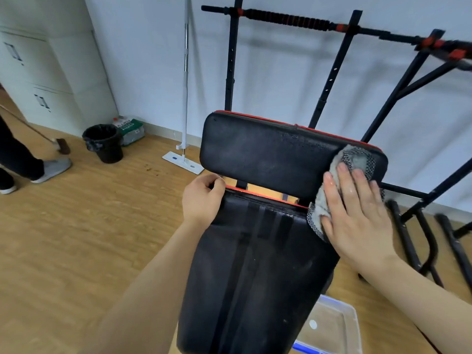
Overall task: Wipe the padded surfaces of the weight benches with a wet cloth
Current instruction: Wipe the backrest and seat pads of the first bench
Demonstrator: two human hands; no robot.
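right hand flat on cloth | back pad (right edge)

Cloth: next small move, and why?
Probably sweep the cloth leftward across the back pad: the right hand presses it flat at the pad's right edge, the rest looks smudged, and the left hand grips a corner of the seat pad.

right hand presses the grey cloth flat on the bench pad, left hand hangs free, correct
No: the head view shows the left hand gripping the top corner of the lower pad, not hanging free. The right hand does press the grey cloth flat.
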